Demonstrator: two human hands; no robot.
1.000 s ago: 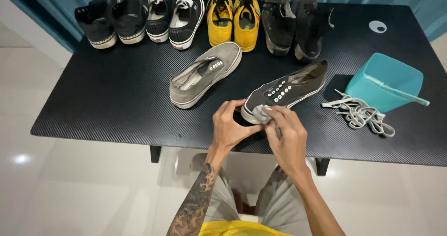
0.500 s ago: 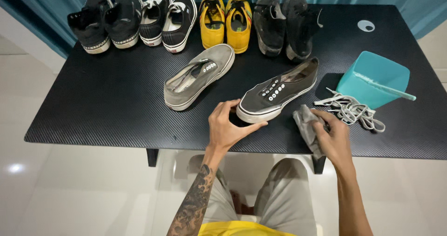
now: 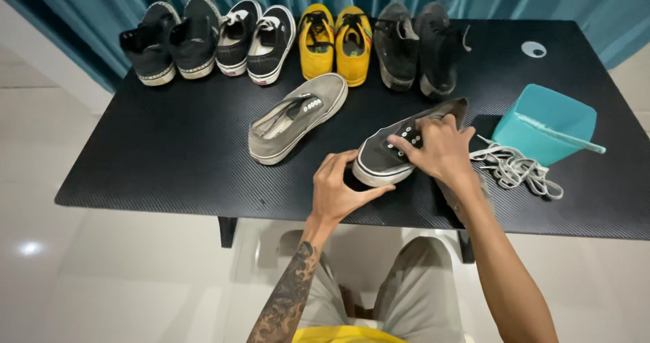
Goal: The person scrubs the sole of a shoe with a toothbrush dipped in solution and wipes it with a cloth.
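Head view: right hand (image 3: pixel 440 150) (earlier beside laces) now atop shoe (image 3: pixel 389 157).

Black table (image 3: pixel 169 153): shoes (image 3: pixel 298 116), laces (image 3: pixel 518 170), teal tub (image 3: pixel 545 123).

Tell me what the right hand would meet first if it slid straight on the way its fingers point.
The right hand lies on the dark laceless sneaker, fingers pointing up and left. Past that shoe, the first thing in line looks like the grey laceless sneaker, though depth is hard to judge.
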